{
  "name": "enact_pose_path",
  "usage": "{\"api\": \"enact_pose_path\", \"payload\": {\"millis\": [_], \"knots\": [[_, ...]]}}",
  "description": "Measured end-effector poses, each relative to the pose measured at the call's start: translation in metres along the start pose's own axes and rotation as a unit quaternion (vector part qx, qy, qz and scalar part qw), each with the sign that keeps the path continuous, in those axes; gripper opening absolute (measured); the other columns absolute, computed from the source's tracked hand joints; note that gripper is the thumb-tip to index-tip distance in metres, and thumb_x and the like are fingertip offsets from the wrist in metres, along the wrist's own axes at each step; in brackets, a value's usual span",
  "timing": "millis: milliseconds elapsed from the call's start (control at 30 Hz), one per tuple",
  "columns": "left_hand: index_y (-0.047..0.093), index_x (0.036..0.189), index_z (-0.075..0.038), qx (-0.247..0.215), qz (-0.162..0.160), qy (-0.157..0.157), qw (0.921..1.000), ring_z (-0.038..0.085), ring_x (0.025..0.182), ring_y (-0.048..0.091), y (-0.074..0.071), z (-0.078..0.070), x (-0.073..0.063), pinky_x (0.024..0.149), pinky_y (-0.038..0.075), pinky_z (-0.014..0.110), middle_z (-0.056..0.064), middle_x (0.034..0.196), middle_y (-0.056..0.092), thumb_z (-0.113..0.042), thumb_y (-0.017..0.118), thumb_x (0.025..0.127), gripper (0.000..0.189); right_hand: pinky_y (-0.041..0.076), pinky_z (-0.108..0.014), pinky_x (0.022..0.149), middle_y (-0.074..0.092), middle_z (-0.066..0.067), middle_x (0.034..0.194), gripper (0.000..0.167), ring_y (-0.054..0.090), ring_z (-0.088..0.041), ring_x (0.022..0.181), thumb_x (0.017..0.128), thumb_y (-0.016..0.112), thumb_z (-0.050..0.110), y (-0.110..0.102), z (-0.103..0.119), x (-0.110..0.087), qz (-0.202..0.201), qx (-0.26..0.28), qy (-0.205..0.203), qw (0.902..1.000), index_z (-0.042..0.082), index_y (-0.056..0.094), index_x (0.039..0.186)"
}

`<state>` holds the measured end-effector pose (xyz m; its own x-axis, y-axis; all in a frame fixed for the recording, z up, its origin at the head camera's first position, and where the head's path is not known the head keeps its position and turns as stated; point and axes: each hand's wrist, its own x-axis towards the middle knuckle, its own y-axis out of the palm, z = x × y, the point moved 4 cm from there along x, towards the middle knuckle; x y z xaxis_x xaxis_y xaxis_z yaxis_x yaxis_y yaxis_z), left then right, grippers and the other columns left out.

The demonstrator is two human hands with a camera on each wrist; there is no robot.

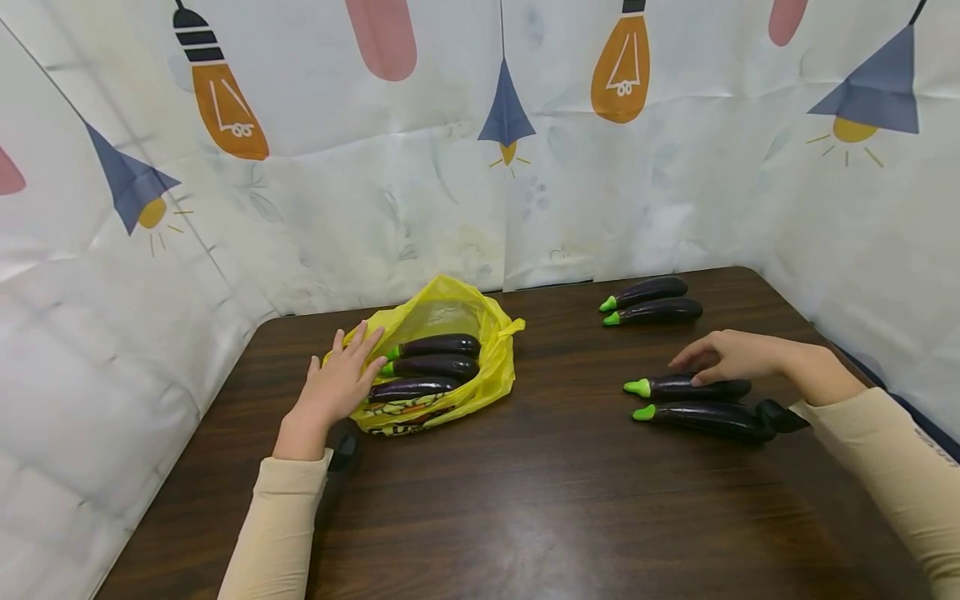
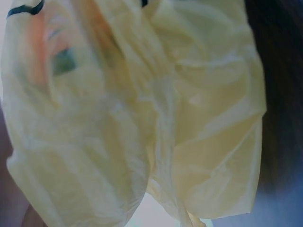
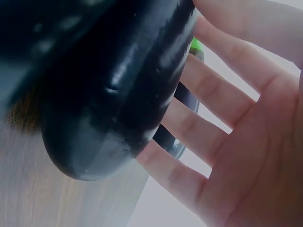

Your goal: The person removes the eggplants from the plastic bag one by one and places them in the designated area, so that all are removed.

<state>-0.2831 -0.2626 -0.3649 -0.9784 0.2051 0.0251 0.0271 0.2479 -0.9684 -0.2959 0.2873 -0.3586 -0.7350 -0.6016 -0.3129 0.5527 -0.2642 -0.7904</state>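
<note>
A yellow plastic bag (image 1: pixel 495 367) lies on its side with its mouth toward the right, and three dark eggplants (image 1: pixel 435 367) with green stem ends show inside. My left hand (image 1: pixel 333 387) rests on the bag's left side, fingers spread and fairly straight. Yellow plastic fills the left wrist view. On the right, my right hand (image 1: pixel 738 354) reaches down over an eggplant (image 1: pixel 675 387), thumb on its near side and fingers along its far side. A second eggplant (image 1: pixel 705 419) lies just in front of it. The right wrist view shows the fingers (image 3: pixel 213 87) against a dark eggplant (image 3: pixel 109 109).
Two more eggplants (image 1: pixel 652 302) lie side by side near the back right of the brown wooden table (image 1: pixel 525 500). A white cloth (image 1: pixel 337 208) printed with lamps and bulbs hangs behind the table and along both sides.
</note>
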Motion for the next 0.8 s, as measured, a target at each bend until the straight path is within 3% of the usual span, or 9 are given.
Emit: {"api": "enact_pose_path", "payload": {"millis": [167, 433, 800], "knots": [[0.021, 0.166, -0.016, -0.001, -0.001, 0.0, 1.0, 0.052, 0.152, 0.003, 0.0, 0.0, 0.0, 0.108, 0.005, 0.083, 0.018, 0.171, 0.008, -0.037, 0.042, 0.112, 0.062, 0.056, -0.046, 0.092, 0.066, -0.019, 0.13, 0.036, 0.062, -0.04, 0.121, 0.1, 0.068, 0.016, 0.002, 0.0, 0.001, 0.006, 0.014, -0.001, 0.9999, -0.004, 0.067, 0.131], [0.02, 0.166, -0.017, -0.004, 0.002, -0.002, 1.0, 0.051, 0.152, 0.0, 0.001, 0.001, 0.0, 0.108, 0.004, 0.083, 0.017, 0.171, 0.006, -0.039, 0.041, 0.112, 0.063, 0.053, -0.053, 0.096, 0.061, -0.026, 0.135, 0.039, 0.057, -0.048, 0.125, 0.099, 0.07, 0.017, 0.002, -0.001, -0.001, 0.013, 0.002, -0.003, 0.9999, -0.003, 0.066, 0.132], [0.019, 0.166, -0.018, -0.001, 0.003, -0.002, 1.0, 0.051, 0.152, 0.002, 0.001, 0.001, 0.001, 0.108, 0.005, 0.083, 0.017, 0.171, 0.007, -0.04, 0.041, 0.112, 0.063, 0.051, -0.057, 0.097, 0.064, -0.018, 0.133, 0.038, 0.058, -0.048, 0.123, 0.099, 0.071, 0.019, -0.012, 0.016, -0.003, -0.028, -0.038, -0.02, 0.9987, 0.002, 0.067, 0.133]]}}
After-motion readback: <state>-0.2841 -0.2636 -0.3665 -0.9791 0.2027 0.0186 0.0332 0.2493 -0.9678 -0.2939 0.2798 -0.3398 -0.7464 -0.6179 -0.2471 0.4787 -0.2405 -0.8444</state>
